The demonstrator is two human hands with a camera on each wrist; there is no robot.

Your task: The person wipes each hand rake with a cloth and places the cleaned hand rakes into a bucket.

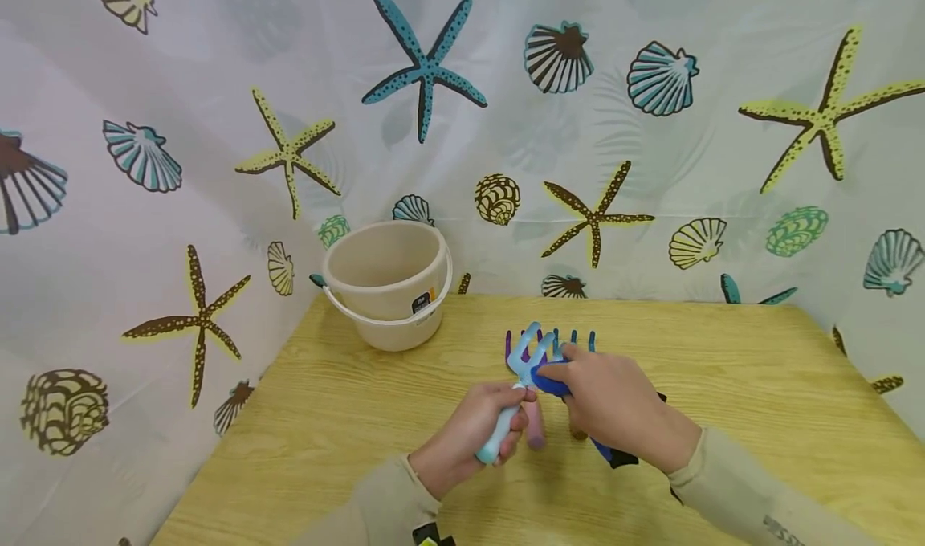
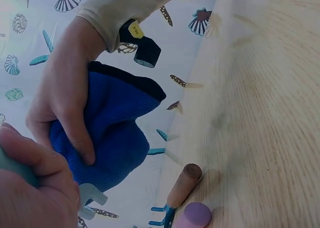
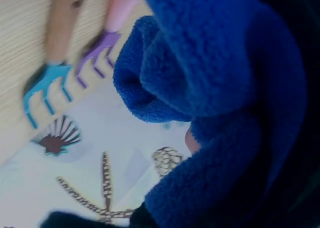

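Observation:
My left hand (image 1: 473,427) grips a light blue garden hand fork (image 1: 500,432) by its handle, the tines pointing up and away. In my right hand (image 1: 610,401) is a blue fleecy cloth (image 1: 552,378) with a dark edge, pinched around or against the fork's right side; the exact contact is hidden. The left wrist view shows the cloth (image 2: 112,133) hanging in folds beside the fork's head (image 2: 91,195). Under the hands, two small hand rakes lie on the table: one purple with a pink handle (image 1: 535,427), the other blue with a wooden handle (image 3: 62,28).
A beige bucket (image 1: 386,329) with a white handle stands at the table's back left. The wooden table (image 1: 347,433) meets a curtain (image 1: 448,177) printed with starfish and shells at the back and sides.

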